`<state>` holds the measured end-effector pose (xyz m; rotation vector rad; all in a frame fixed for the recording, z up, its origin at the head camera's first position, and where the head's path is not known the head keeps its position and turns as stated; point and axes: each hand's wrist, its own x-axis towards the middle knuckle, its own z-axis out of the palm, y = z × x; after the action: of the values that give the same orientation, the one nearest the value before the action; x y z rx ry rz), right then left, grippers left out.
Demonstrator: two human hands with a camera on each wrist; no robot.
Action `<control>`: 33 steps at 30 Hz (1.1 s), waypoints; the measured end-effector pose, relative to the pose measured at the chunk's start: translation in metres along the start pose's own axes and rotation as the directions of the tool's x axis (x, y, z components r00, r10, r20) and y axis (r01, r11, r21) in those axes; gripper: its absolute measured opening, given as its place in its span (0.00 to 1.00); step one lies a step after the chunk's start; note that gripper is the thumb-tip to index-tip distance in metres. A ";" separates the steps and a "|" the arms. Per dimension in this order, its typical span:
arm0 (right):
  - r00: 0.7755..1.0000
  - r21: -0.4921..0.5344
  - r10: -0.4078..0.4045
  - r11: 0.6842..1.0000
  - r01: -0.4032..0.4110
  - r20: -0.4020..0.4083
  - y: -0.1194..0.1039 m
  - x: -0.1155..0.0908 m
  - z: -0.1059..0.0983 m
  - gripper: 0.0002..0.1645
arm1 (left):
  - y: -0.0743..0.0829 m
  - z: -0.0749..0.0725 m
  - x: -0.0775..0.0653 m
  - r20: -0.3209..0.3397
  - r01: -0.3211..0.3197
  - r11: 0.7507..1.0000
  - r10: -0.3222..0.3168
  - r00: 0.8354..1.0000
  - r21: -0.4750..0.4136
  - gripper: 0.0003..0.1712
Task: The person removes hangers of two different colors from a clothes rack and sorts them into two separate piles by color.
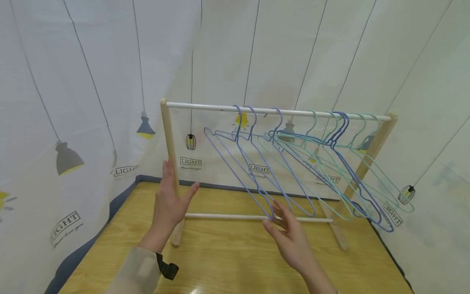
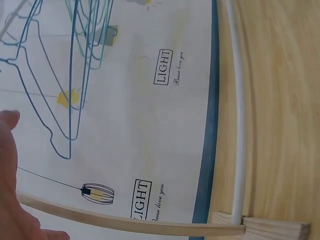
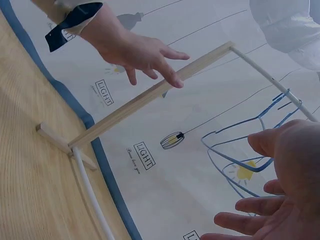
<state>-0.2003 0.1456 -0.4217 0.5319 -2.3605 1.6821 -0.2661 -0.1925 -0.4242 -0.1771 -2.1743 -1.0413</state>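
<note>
A small clothes rack (image 1: 205,107), with wooden posts and a white rail, stands on the table. Several wire hangers hang from the rail: periwinkle blue ones (image 1: 253,179) toward the left, then mint green (image 1: 313,118) and darker blue ones (image 1: 352,173) toward the right. My left hand (image 1: 170,204) is at the left post (image 1: 169,134), fingers extended and thumb spread, holding nothing. My right hand (image 1: 291,237) is by the lower corner of the leftmost blue hanger, its fingers loosely bent. In the right wrist view, that hand (image 3: 290,185) has fingers apart with nothing between them.
The wooden table (image 1: 227,253) reaches toward me in front of the rack. A white lower bar (image 1: 227,217) joins the rack's feet. Behind and at both sides hangs a pale cloth (image 1: 220,49) printed with lamps and lettering.
</note>
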 end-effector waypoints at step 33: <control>0.914 0.132 -0.301 0.929 0.345 -0.272 -0.018 0.047 0.025 0.18 | -0.038 0.023 0.051 -0.011 0.244 0.969 -0.245 0.970 -0.044 0.21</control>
<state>-0.2347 0.1084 -0.3973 0.6591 -1.8418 1.6978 -0.3310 -0.2101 -0.4246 0.0830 -2.1998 -1.2209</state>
